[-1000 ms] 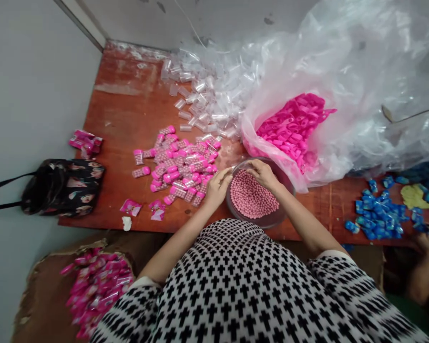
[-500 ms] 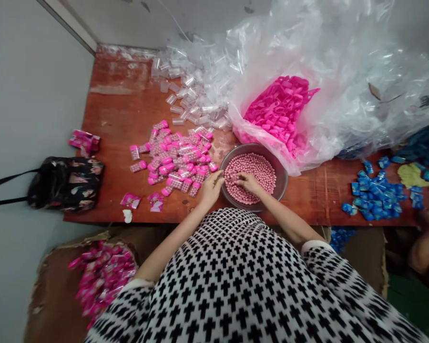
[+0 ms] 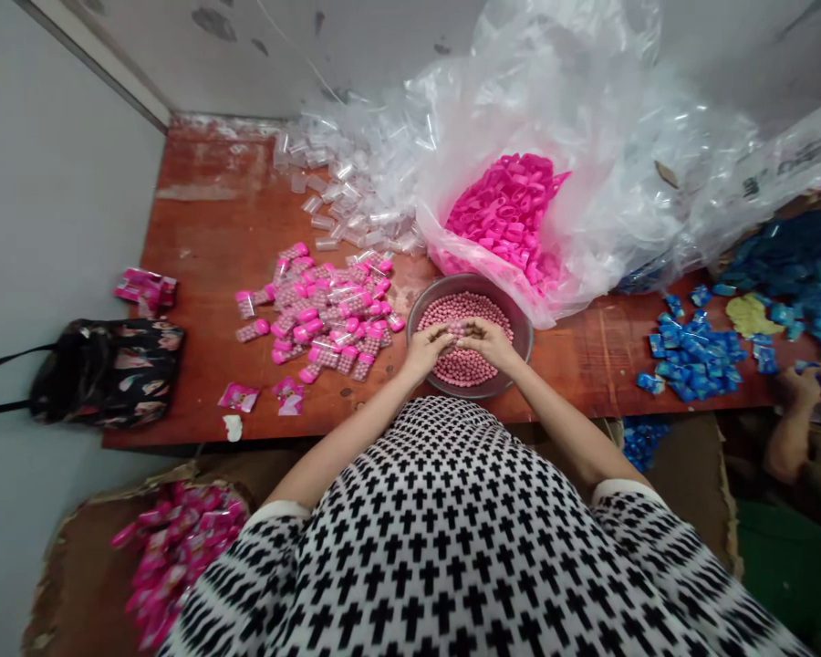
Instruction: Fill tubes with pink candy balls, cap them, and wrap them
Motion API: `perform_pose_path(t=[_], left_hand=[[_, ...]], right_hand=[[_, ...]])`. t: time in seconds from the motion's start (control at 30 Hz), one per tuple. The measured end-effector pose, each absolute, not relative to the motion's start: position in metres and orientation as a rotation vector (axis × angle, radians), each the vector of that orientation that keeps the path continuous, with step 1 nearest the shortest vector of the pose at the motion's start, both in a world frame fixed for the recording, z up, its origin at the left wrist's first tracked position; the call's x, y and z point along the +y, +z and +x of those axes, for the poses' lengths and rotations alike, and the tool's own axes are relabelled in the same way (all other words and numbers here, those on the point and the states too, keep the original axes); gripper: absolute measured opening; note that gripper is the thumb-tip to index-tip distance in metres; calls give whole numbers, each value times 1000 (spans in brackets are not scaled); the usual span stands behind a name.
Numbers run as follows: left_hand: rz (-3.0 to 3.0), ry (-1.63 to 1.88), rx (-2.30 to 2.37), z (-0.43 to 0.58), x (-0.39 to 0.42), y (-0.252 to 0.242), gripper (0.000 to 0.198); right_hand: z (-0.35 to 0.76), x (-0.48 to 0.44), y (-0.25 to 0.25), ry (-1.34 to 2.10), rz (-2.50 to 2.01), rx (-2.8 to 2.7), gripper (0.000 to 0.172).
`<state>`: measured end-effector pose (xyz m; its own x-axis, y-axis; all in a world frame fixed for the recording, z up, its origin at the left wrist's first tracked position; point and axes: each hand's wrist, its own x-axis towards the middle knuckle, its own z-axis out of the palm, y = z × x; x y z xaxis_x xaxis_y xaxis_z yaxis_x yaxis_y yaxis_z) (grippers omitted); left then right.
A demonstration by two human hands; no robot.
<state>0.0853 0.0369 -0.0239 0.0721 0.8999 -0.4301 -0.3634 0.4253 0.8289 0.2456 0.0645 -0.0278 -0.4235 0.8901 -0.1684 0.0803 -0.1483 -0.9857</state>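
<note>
My left hand (image 3: 428, 349) and my right hand (image 3: 485, 343) meet fingertip to fingertip above a grey bowl (image 3: 524, 360) of small pink balls (image 3: 466, 368). Closed fingers of my left hand hold what looks like a small clear tube, mostly hidden. At the curled fingertips of my right hand, a few pink balls show against the tube's mouth. Left of the bowl lies a heap of filled tubes with pink caps (image 3: 332, 310). Behind it are empty clear tubes (image 3: 356, 196). Loose pink caps (image 3: 506, 214) fill an open plastic bag (image 3: 444, 251) just beyond the bowl.
Blue wrapped pieces (image 3: 701, 356) lie on the table (image 3: 205, 228) at right, near another person's hands (image 3: 804, 388). A dark flowered bag (image 3: 140, 370) sits at the left edge. Below the table, a carton (image 3: 68, 566) holds pink packets (image 3: 178, 557).
My right hand has risen from the pink balls to meet my left hand, which has come in over the bowl from its left rim. The view has shifted slightly right.
</note>
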Motion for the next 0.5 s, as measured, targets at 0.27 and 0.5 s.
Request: perform_pose_path(t=[0.27,0.5], left_hand=[[517,1060,1114,76,28,-20,38],[510,1044,1127,77,20,-21,47]], right_hand=[[250,54,-46,1106,-1930,-2424,18],[254,43,-59,1061,-1938,-2390,17]])
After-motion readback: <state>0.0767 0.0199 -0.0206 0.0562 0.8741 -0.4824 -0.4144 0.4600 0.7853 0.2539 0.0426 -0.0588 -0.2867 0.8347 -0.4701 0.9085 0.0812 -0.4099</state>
